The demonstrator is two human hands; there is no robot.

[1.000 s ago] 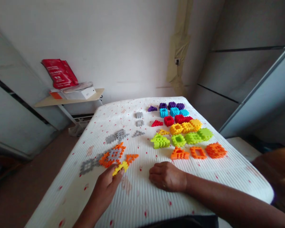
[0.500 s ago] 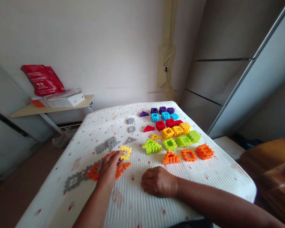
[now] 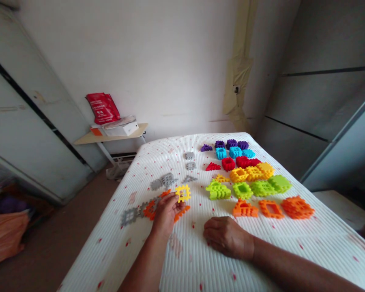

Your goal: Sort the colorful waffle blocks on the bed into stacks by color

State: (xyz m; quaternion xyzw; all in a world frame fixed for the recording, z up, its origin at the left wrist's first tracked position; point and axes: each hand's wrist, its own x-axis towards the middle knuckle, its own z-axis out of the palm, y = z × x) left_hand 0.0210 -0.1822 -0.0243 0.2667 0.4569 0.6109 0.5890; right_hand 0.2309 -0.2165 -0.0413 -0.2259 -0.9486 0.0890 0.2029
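My left hand pinches a yellow square frame piece by its lower left edge, raised over joined orange pieces that it partly covers. Joined grey pieces extend to the left of the orange ones. My right hand rests on the white dotted cover with its fingers curled under; whether they hold anything is hidden. Beyond it stand an orange triangular stack, an orange square stack and a larger orange stack.
Green, yellow, red, light blue and purple stacks stand in rows at the right. Loose grey pieces lie mid-bed. A side table holds a red bag and a white box.
The camera view has turned left, so everything appears further right. The left hand still holds the yellow piece, now a little higher off the orange pieces. The right hand stays on the cover.
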